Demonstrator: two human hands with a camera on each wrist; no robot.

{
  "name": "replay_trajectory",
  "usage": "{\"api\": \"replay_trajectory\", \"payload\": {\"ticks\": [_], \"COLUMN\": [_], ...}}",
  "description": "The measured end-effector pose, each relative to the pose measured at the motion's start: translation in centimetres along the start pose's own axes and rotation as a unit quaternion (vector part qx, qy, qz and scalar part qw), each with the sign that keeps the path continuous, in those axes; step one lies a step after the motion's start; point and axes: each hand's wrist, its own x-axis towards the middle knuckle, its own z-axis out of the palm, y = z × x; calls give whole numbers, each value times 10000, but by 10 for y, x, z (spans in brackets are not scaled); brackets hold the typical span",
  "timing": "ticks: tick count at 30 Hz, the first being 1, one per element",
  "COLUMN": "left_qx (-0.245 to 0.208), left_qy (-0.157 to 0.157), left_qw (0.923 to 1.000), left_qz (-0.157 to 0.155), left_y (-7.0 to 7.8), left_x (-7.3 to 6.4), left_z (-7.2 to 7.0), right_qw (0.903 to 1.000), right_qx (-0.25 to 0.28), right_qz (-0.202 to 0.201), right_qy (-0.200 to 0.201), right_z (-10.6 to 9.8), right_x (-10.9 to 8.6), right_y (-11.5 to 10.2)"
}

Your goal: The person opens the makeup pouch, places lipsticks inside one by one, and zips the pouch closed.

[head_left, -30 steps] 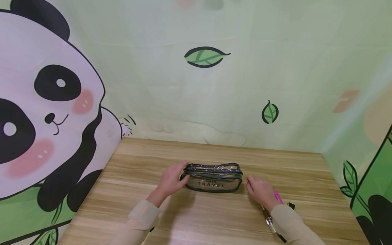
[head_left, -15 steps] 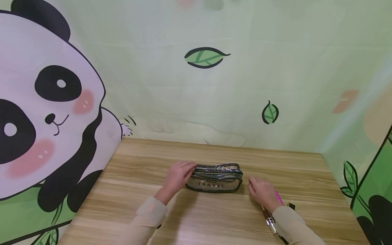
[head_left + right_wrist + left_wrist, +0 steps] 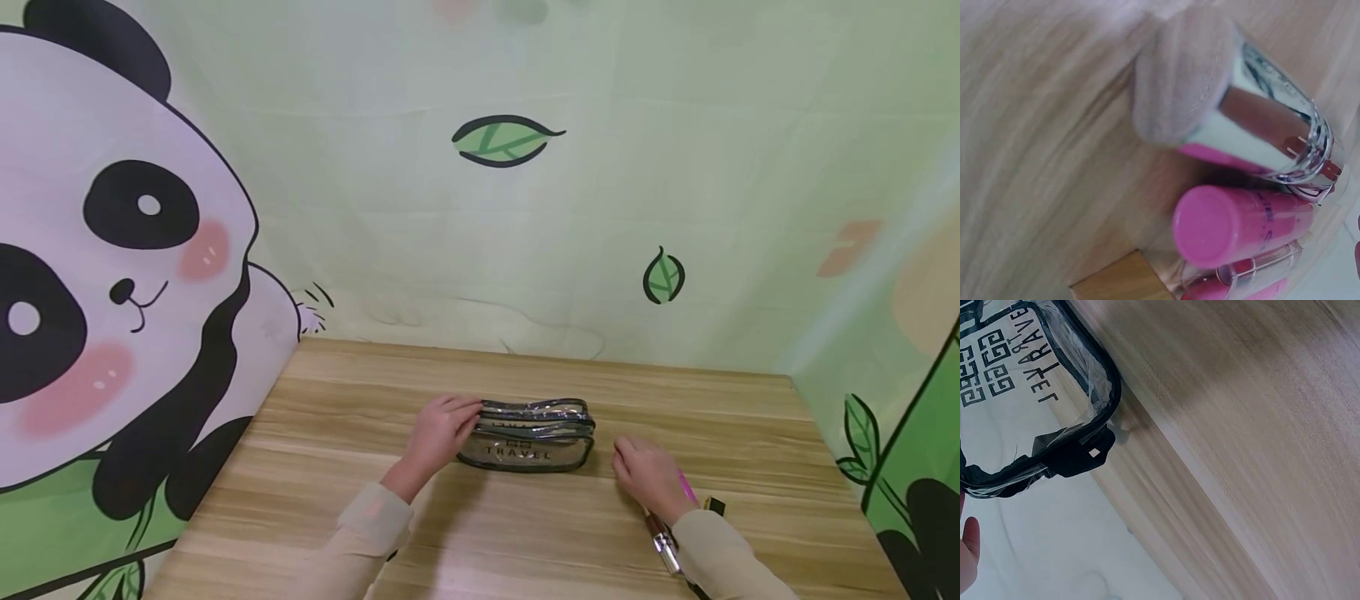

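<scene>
A clear pouch with black trim and the word TRAVEL (image 3: 525, 454) stands upright mid-table, its top parted so the back panel's lettering shows. My left hand (image 3: 441, 433) grips its upper left corner; part of that corner is hidden behind the fingers. In the left wrist view, fingertips (image 3: 969, 540) show beside the pouch (image 3: 1054, 465) and its black end tab. My right hand (image 3: 651, 473) rests to the right of the pouch, apart from it, fingers loosely curled. Under its wrist lie a shiny silver cosmetic tube (image 3: 1266, 119) and a pink-capped tube (image 3: 1207, 225).
Another clear tube (image 3: 1260, 269) and a gold block-like piece (image 3: 1122, 281) lie beside the pink one. The wood-grain table (image 3: 360, 375) ends at the back against a green cloth (image 3: 375, 208) with a printed panda and leaves.
My left hand has moved right and up from the pouch's left end onto its top corner. The pouch's top has parted wider. My right hand has shifted slightly right.
</scene>
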Motion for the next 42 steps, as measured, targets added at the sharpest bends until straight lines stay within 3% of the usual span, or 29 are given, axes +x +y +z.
{"api": "replay_trajectory", "payload": {"ticks": [6,14,27,42], "left_qx": [-30,-241,-181,-367], "left_qy": [-203,-212,-638,-576], "left_qw": [9998,9993,9957,9945], "left_qz": [-56,-210,-647,-792], "left_y": [2,1,1,-1], "left_x": [-2,-7,-10,-15], "left_z": [-2,2,9,16], "right_qw": [9999,9988,9997,9977], "right_qx": [24,15,24,236], "right_qz": [122,295,173,396], "right_qy": [-97,-387,-152,-495], "right_z": [-4,-9,-14,-22], "right_x": [-1,-4,-10,-19], "right_y": [1,3,14,28]}}
